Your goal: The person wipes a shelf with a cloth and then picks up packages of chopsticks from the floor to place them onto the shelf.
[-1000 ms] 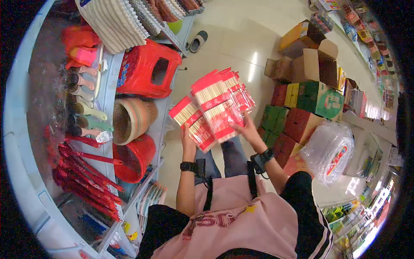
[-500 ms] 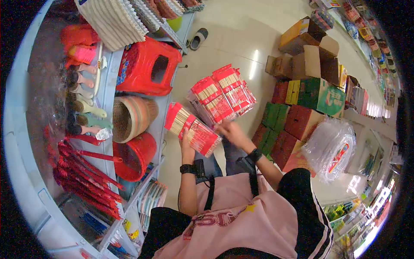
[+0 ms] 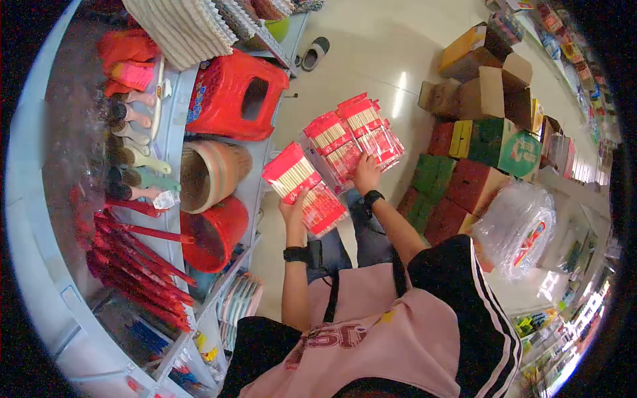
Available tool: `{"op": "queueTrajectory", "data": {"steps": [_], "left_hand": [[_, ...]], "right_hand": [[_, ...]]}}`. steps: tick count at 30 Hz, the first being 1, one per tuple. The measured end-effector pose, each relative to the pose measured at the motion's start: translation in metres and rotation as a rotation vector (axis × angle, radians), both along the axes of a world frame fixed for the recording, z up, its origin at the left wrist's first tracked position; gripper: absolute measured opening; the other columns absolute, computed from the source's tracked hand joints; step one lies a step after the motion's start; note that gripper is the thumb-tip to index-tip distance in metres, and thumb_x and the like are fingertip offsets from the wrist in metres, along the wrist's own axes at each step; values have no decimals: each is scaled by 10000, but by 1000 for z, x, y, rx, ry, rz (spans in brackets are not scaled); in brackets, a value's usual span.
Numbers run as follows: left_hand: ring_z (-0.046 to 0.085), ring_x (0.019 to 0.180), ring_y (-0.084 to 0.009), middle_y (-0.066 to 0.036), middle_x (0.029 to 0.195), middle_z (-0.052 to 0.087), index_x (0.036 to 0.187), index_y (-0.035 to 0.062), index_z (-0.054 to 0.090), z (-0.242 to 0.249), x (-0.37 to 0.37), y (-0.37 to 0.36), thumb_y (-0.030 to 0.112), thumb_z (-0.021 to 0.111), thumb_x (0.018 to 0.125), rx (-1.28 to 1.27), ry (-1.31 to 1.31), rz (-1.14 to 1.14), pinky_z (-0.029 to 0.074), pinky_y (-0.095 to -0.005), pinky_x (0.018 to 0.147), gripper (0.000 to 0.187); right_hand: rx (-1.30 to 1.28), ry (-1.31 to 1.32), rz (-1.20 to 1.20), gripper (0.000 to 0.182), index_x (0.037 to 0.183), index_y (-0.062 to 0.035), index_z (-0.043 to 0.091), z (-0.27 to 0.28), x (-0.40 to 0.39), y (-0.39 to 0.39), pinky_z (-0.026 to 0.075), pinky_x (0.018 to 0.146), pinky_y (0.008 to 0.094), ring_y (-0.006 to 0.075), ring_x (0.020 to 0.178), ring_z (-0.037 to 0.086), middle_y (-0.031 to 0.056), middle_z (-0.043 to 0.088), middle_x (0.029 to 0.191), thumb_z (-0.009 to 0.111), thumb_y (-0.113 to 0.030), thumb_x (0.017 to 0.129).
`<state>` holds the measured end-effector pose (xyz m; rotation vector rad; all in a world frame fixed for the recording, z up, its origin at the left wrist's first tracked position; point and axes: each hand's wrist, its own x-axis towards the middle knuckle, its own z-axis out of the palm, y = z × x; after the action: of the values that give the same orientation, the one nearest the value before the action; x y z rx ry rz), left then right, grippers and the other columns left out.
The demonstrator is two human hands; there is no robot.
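Over the pale, glossy tiled floor (image 3: 371,60), beyond the front edge of the light-blue metal shelf (image 3: 179,113), several flat packets of pale thin sticks in red-and-clear plastic are held up in front of the person. The left hand (image 3: 292,211) holds the nearest packet of pale sticks (image 3: 306,192) at its lower left side, thumb laid on the upper face; its other fingers are mostly hidden beneath, pinching the packet against the thumb. Just beside it, overlapping layers of like packets (image 3: 334,147) fan out away from the shelf. The right hand (image 3: 366,176) touches the lower end of the farthest red-topped packets (image 3: 371,129), fingers bent over their face; whether they pinch there cannot be told. On the shelf, near its front edge, sit a red plastic stool (image 3: 222,99), a striped beige woven basket (image 3: 229,172) and a red plastic bucket (image 3: 229,232).
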<state>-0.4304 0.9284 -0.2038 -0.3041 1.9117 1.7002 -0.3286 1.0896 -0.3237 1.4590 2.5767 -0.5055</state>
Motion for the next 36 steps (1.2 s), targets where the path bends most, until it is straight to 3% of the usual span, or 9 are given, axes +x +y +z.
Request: {"op": "queueTrajectory", "data": {"steps": [8,16,19,24,26,30,31,33,36], "left_hand": [[573,894,-151,-64,1026,582,1080,12,520,-12,10,-13,67,677,753,228,-197,149,467,-268,773,367],[563,906,-148,-59,1036,576,1100,6,507,1,-6,-9,109,691,750,167,-148,129,451,-273,792,409],[560,902,-143,-61,1041,576,1106,-1,506,0,-9,-9,121,697,746,39,-43,83,446,-272,792,425],[561,901,-143,-72,1041,576,1107,-17,500,10,-12,-12,123,692,751,90,-47,85,450,-270,784,429],[575,889,-168,-81,1031,578,1116,-25,485,18,-12,-9,210,607,827,189,-91,121,471,-288,771,392],[595,840,-183,-96,1002,582,1113,-16,472,71,-22,20,374,314,925,238,-180,144,496,-296,730,460],[595,840,-183,-96,1002,582,1113,-16,472,76,-24,25,374,314,925,252,-163,155,496,-296,730,460],[596,819,-177,-91,969,586,1083,-8,484,83,-29,36,371,322,920,333,-47,23,495,-289,717,443],[570,877,-162,-88,1003,566,1049,1,495,123,-30,57,365,391,908,427,-75,49,472,-285,759,405]], "right_hand": [[198,72,15,603,978,-30,465,-11,9,8,427,719,416,322,870,519,133,489,944,799,-248,525],[-306,452,-47,526,1089,-26,440,-18,33,22,450,655,421,361,752,567,199,576,939,716,-145,657],[-440,535,-120,578,1216,-20,389,38,36,41,451,713,412,362,873,560,253,558,963,639,-88,699],[-540,1026,-324,479,1203,-34,400,108,65,67,457,779,330,215,931,558,133,583,1007,622,-117,786],[-908,986,-536,450,1198,-18,396,180,68,74,435,839,295,158,996,508,75,556,1065,604,-91,806],[-1007,1130,-390,506,1226,-25,375,245,65,64,388,906,293,146,1024,495,67,537,1108,628,-100,793],[-1022,1109,-323,410,1168,-34,401,267,59,58,365,902,256,92,1019,462,28,503,1102,602,-93,815],[-1100,1002,-335,650,1310,-36,303,290,53,45,383,917,297,154,1031,499,85,522,1153,659,-93,769],[-1057,1105,-198,519,1181,-42,400,283,37,19,392,904,321,165,1010,499,90,514,1121,683,-117,753]]}}
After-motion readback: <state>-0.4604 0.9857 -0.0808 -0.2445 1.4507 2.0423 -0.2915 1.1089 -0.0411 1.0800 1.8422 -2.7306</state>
